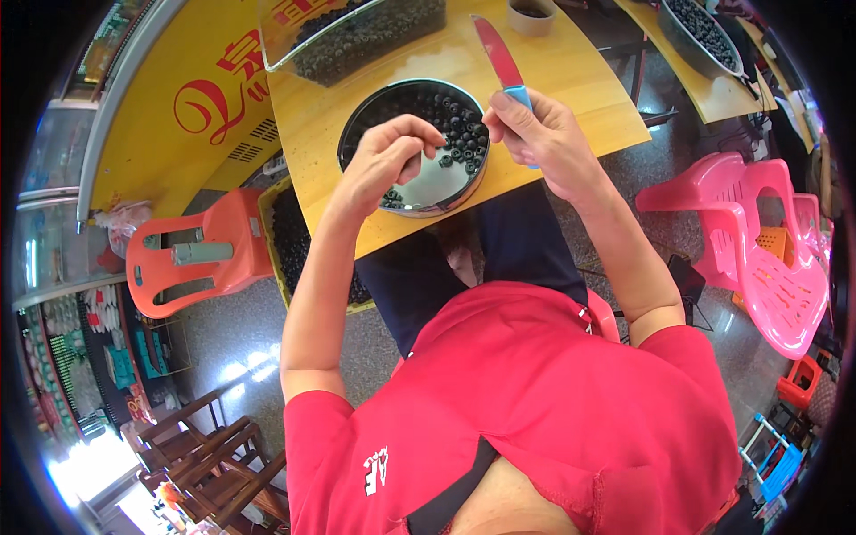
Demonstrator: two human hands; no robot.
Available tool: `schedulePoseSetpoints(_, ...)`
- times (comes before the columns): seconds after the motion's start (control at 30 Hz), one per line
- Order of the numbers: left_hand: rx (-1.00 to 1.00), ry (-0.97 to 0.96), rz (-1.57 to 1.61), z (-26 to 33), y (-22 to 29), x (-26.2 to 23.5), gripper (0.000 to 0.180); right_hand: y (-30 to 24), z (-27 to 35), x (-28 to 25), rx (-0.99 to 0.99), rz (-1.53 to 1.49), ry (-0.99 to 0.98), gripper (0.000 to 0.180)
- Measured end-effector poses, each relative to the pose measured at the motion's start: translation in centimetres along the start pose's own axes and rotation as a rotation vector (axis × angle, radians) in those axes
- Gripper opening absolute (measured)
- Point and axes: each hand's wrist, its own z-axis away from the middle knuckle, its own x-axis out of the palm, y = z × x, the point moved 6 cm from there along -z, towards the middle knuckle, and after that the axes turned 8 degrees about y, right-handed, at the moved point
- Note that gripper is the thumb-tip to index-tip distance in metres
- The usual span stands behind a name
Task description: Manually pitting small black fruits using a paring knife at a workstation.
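My right hand (pixel 546 134) is closed around the blue handle of a knife (pixel 501 55), whose reddish blade points up and away. Its thumb lies along the handle, and the fingertips press together just right of a round metal pan (pixel 428 189). Over the pan's left part, my left hand (pixel 389 159) is closed with fingers curled and thumb against them; what they may hold is hidden. Small dark round pieces (pixel 462 134), some with pale ringed ends, lie mostly along the pan's right side. The pan stands on a yellow wooden table (pixel 588 102) near its front edge.
A clear plastic box (pixel 314 40) of similar dark pieces and a small cup (pixel 535 24) stand farther back. Left are an orange chair (pixel 242 239), a crate below the table and a yellow cabinet (pixel 152 125). Right are pink chairs (pixel 713 187) and another table holding a filled basin.
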Motion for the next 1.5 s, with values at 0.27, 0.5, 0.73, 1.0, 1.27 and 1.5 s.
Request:
schedulePoseSetpoints(0.27,0.221,-0.021,-1.212,-1.7,-2.6,1.5,0.021,0.4,0.2,-0.7,-0.025,0.047,0.002,0.027)
schedulePoseSetpoints(0.5,0.196,-0.11,-0.95,-0.7,-1.3,0.6,0.027,1.3,-0.2,-0.7,-0.035,0.141,0.011,0.027)
schedulePoseSetpoints(0.73,-0.005,-0.073,-0.162,2.6,1.5,0.8,0.024,1.9,0.0,2.4,-0.09,0.133,-0.125,0.026)
schedulePoseSetpoints(1.0,0.431,0.357,-0.263,4.0,1.9,0.4,0.017,2.1,0.1,4.3,-0.06,-0.011,-0.025,0.019)
schedulePoseSetpoints(1.27,0.475,0.391,-0.046,5.0,2.4,0.5,0.015,2.2,0.3,5.1,0.028,-0.164,-0.072,0.019)
schedulePoseSetpoints(1.5,0.647,0.422,-0.248,5.4,2.7,0.1,0.017,2.0,0.6,5.4,0.03,-0.17,-0.045,0.02)
